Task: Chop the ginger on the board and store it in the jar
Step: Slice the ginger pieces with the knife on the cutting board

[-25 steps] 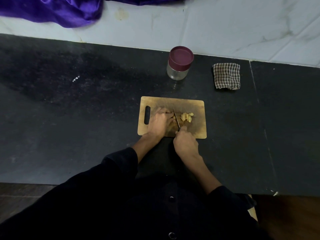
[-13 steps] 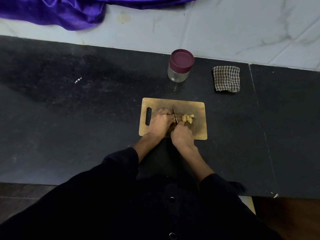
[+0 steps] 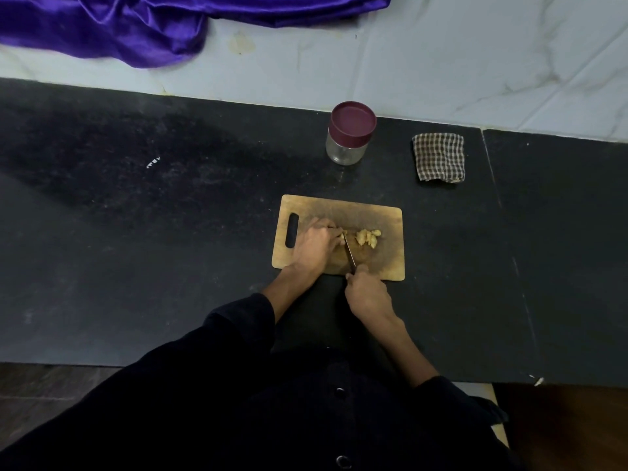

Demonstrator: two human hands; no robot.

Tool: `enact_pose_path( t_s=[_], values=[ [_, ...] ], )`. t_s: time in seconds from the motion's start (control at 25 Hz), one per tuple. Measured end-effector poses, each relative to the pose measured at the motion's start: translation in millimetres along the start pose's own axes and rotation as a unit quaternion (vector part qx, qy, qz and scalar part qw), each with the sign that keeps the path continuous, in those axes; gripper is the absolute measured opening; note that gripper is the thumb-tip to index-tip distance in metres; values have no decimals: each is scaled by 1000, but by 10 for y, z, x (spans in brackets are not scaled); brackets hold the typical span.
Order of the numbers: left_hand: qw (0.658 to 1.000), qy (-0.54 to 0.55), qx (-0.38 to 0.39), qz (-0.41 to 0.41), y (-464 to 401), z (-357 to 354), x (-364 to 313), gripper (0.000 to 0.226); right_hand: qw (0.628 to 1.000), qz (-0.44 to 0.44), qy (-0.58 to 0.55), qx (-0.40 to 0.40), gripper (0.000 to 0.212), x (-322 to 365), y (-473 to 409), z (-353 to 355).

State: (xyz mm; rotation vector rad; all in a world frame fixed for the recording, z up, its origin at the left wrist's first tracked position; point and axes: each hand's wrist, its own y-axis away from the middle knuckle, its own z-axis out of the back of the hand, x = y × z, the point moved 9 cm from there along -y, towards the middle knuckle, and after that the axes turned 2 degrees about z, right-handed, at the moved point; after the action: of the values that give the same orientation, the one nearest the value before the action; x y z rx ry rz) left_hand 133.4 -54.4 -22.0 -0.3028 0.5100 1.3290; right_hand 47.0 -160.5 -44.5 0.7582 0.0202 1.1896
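Note:
A wooden chopping board [image 3: 387, 263] with a handle slot lies on the black counter. A small heap of cut ginger pieces [image 3: 368, 237] sits near its middle. My left hand [image 3: 316, 244] rests on the board with its fingertips curled over a piece of ginger, most of it hidden under the fingers. My right hand [image 3: 367, 294] grips the handle of a knife [image 3: 349, 253]; the blade runs up beside the left fingertips, left of the heap. A glass jar [image 3: 347, 150] with a maroon lid on stands behind the board.
A folded checked cloth [image 3: 439, 157] lies at the back right of the counter [image 3: 170, 232]. Purple fabric [image 3: 112, 25] drapes over the pale ledge behind. The counter's front edge runs just below my forearms.
My right hand has drawn back toward me, pulling the knife along the board. The left hand stays on the ginger. The heap of cut pieces has not moved.

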Motion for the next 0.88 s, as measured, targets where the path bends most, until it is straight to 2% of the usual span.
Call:
enact_pose_path(
  t_s=[0.4, 0.56, 0.76, 0.88],
  values=[
    [1000, -1, -14, -4, -30, 29, 67, 24, 996, 21, -81, 18, 27, -110, -157, 30],
    [1000, -5, -17, -4, -23, 32, 73, 22, 984, -3, -174, 28, 22, -192, -180, -44],
    [1000, -21, -15, 1, -15, 18, 40, 30, 988, -1, -144, 52, 24, -192, -196, -31],
    [1000, -14, -19, 14, -4, 8, 82, 27, 992, 12, -110, 59, 22, -197, -214, -12]
  ],
)
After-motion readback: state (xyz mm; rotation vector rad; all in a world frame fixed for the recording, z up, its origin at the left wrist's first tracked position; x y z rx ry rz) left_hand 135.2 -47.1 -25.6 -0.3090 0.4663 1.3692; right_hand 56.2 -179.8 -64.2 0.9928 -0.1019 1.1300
